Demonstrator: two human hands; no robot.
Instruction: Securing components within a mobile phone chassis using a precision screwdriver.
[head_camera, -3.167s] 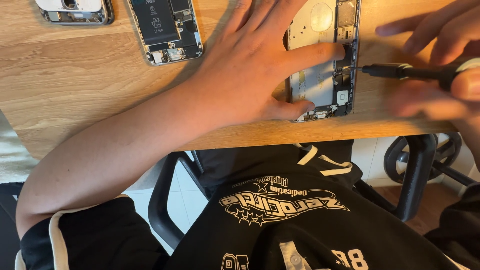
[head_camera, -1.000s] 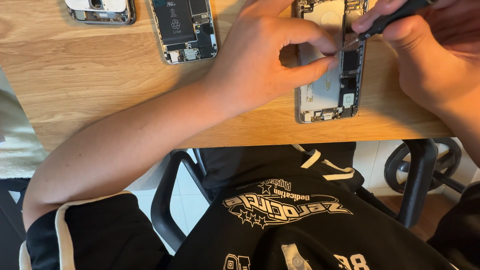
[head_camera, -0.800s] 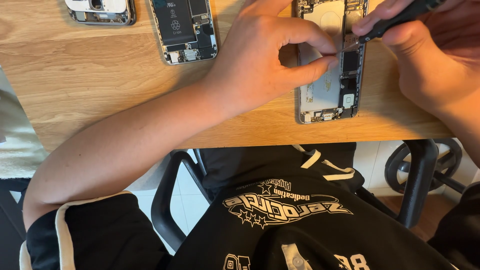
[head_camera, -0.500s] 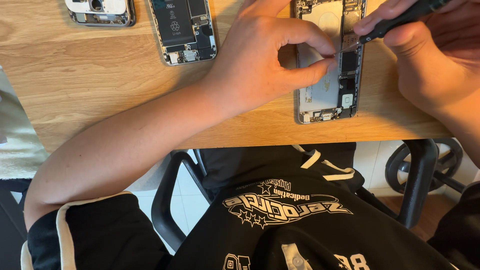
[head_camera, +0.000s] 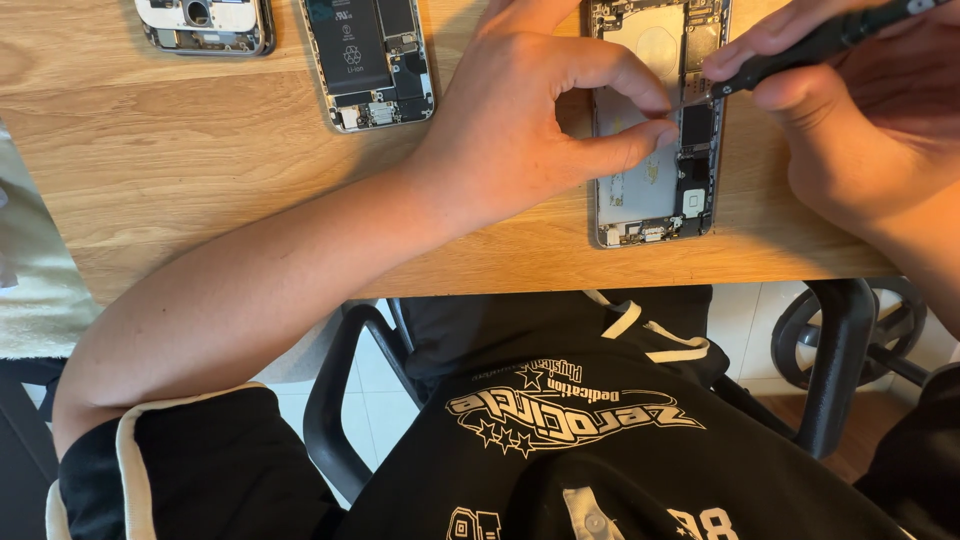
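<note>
An opened phone housing (head_camera: 650, 180) lies on the wooden table (head_camera: 180, 150) near its front edge. My left hand (head_camera: 530, 110) rests on the housing's left side, thumb and forefinger pinched together over its middle; whether something tiny sits between them is not visible. My right hand (head_camera: 850, 110) holds a black screwdriver (head_camera: 800, 50), whose tip touches the inside of the housing next to my left fingertips.
A second opened phone (head_camera: 368, 60) with its battery showing lies at the back of the table, and a third phone shell (head_camera: 205, 22) sits further left. A black chair armrest (head_camera: 840, 360) stands below the table's front edge at right.
Since about three seconds ago my left hand went from lying flat on the housing to a pinch, and my right hand brought the screwdriver tip in from the right. Over the last second almost nothing moved.
</note>
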